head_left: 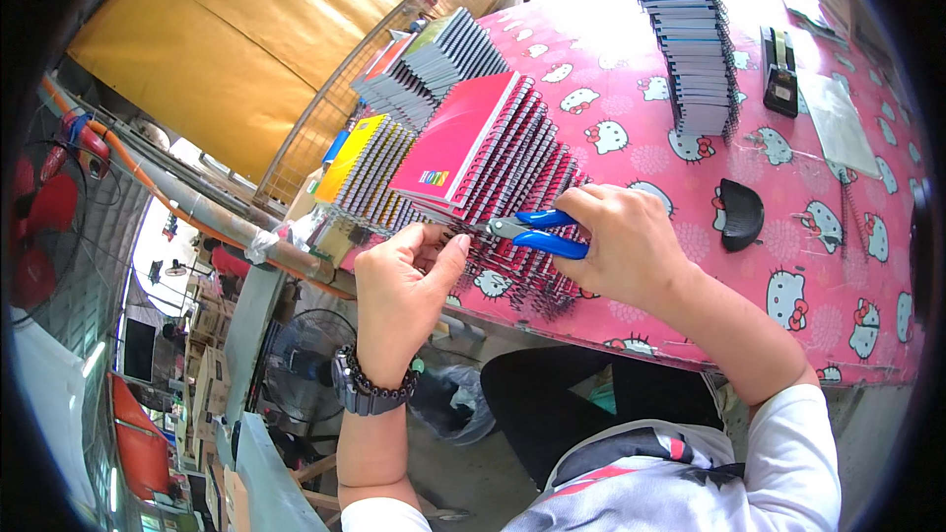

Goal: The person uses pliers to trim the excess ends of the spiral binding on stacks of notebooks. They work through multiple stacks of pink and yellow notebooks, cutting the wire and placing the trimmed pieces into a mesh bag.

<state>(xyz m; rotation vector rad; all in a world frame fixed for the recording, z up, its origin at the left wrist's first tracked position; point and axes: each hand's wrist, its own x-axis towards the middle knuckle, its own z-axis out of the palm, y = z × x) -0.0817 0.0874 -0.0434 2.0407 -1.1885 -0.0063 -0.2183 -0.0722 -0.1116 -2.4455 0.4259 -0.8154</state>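
pliers (pixel 548 242) clasped by the right hand (pixel 627 241), mid-frame, at pink notebooks (pixel 456 134): likely coil-trimming, next calling for steady aim; whether the left hand (pixel 396 274) pinches anything, i cannot tell.

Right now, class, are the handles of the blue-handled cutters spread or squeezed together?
Spread: a gap shows between the two blue handles by the right hand.

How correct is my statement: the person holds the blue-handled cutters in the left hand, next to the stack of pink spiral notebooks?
One part is wrong: the head view shows the blue-handled cutters in the right hand, next to the stack of pink spiral notebooks.
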